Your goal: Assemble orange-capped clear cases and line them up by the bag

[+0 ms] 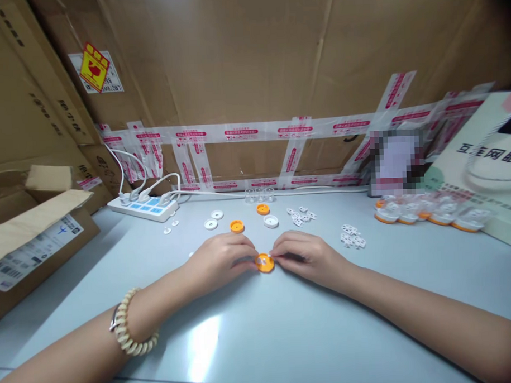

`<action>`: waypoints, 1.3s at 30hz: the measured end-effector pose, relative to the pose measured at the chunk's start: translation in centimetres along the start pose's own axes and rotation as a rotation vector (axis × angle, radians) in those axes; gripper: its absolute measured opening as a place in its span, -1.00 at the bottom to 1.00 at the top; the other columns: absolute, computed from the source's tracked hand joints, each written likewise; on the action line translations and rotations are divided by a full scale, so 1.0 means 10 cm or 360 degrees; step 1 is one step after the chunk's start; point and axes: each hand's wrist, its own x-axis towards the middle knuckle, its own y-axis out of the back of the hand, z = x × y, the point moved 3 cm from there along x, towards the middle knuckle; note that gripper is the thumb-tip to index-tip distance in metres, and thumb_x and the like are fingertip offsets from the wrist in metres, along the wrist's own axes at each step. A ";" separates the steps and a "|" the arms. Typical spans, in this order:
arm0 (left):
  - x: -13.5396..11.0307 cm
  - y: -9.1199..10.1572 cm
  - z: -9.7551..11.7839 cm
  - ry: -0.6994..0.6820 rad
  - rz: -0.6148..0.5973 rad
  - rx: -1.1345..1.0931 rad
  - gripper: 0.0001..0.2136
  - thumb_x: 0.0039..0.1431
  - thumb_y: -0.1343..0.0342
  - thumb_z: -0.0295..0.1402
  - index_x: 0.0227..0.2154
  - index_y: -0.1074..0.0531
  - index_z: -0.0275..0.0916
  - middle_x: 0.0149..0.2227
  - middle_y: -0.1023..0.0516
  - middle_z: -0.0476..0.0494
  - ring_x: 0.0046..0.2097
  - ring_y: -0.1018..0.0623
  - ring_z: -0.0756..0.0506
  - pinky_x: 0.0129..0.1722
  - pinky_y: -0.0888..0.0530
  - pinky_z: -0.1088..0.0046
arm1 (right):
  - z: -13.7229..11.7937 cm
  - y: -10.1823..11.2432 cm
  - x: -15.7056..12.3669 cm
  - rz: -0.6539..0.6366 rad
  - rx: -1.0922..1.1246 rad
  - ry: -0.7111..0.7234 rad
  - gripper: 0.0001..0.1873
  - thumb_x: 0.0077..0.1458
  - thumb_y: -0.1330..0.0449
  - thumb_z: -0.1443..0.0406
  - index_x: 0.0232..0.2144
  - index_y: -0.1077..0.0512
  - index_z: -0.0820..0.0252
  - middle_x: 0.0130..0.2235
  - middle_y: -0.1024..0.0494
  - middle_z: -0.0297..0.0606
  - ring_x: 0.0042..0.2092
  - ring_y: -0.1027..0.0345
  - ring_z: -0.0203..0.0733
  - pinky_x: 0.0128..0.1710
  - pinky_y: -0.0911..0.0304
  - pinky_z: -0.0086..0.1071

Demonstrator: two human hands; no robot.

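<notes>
Both hands meet at the middle of the tabletop (260, 336): the left hand (222, 259) and the right hand (306, 255) pinch one small orange cap (264, 263) between their fingertips, low at the surface; I cannot tell if it touches. I think the cap may slip out, because the grip is only on its thin rim, and then get mixed with the loose orange caps (237, 226) and white discs (211, 224) just behind. It looks round, flat, bright orange, with a pale centre.
</notes>
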 end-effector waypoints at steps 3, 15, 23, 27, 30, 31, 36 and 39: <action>0.00 -0.08 -0.02 0.0011 -0.0077 -0.0025 -0.85 0.12 -0.09 -0.38 -0.26 -0.50 -0.22 -0.23 -0.56 -0.12 -0.22 -0.53 -0.06 -0.19 -0.45 0.41 | 0.00 -0.03 -0.01 -0.0081 -0.0070 0.0073 -0.86 0.09 -0.08 0.43 -0.37 -0.44 0.24 -0.40 -0.51 -0.19 -0.34 -0.37 -0.27 -0.35 -0.33 -0.40; -0.01 -0.16 0.02 -0.0024 -0.0024 0.0059 -0.84 0.17 -0.03 -0.40 -0.30 -0.51 -0.21 -0.27 -0.58 -0.08 -0.25 -0.54 -0.04 -0.23 -0.43 0.45 | -0.04 -0.01 -0.02 -0.0195 -0.0151 0.0208 -0.84 0.10 -0.05 0.43 -0.32 -0.43 0.23 -0.35 -0.52 -0.19 -0.32 -0.38 -0.26 -0.32 -0.33 -0.38; -0.03 -0.16 0.04 -0.0073 0.0035 0.0185 -0.85 0.17 -0.03 -0.38 -0.32 -0.51 -0.20 -0.28 -0.58 -0.06 -0.27 -0.53 -0.03 -0.27 -0.37 0.45 | -0.07 0.00 -0.01 -0.0226 -0.0231 0.0242 -0.82 0.14 -0.03 0.39 -0.30 -0.44 0.22 -0.35 -0.53 -0.18 -0.31 -0.38 -0.25 -0.29 -0.33 -0.36; -0.03 -0.16 0.04 -0.0075 0.0033 0.0192 -0.85 0.17 -0.03 -0.38 -0.32 -0.51 -0.20 -0.29 -0.57 -0.06 -0.27 -0.53 -0.03 -0.27 -0.37 0.45 | -0.07 0.00 -0.01 -0.0267 -0.0269 0.0204 -0.80 0.15 -0.02 0.38 -0.31 -0.45 0.21 -0.34 -0.52 -0.18 -0.31 -0.37 -0.24 -0.30 -0.32 -0.34; -0.03 -0.16 0.04 -0.0067 0.0013 0.0184 -0.86 0.16 -0.04 -0.40 -0.32 -0.50 -0.20 -0.28 -0.57 -0.05 -0.26 -0.53 -0.04 -0.27 -0.37 0.44 | -0.06 0.00 -0.01 -0.0268 -0.0291 0.0202 -0.80 0.15 -0.02 0.37 -0.31 -0.46 0.21 -0.35 -0.52 -0.19 -0.31 -0.35 -0.23 -0.29 -0.30 -0.32; -0.03 -0.16 0.04 -0.0068 0.0012 0.0182 -0.86 0.16 -0.04 -0.40 -0.32 -0.50 -0.20 -0.28 -0.57 -0.05 -0.27 -0.53 -0.04 -0.26 -0.37 0.43 | -0.06 0.00 -0.01 -0.0272 -0.0288 0.0197 -0.80 0.15 -0.02 0.37 -0.31 -0.46 0.21 -0.35 -0.52 -0.19 -0.31 -0.35 -0.23 -0.29 -0.30 -0.32; -0.03 -0.16 0.04 -0.0079 0.0026 0.0181 -0.85 0.18 -0.02 -0.38 -0.32 -0.50 -0.20 -0.28 -0.58 -0.07 -0.26 -0.53 -0.05 -0.26 -0.36 0.42 | -0.05 0.00 0.00 -0.0293 -0.0242 0.0160 -0.79 0.16 -0.01 0.38 -0.31 -0.46 0.20 -0.35 -0.50 -0.19 -0.30 -0.33 -0.23 -0.29 -0.27 -0.32; -0.04 -0.16 0.05 -0.0078 0.0021 0.0183 -0.86 0.18 -0.03 -0.39 -0.31 -0.49 -0.21 -0.27 -0.57 -0.07 -0.25 -0.53 -0.05 -0.25 -0.36 0.42 | -0.04 0.01 0.00 -0.0316 -0.0219 0.0123 -0.80 0.15 -0.02 0.39 -0.31 -0.46 0.20 -0.33 -0.50 -0.19 -0.30 -0.33 -0.24 -0.28 -0.27 -0.32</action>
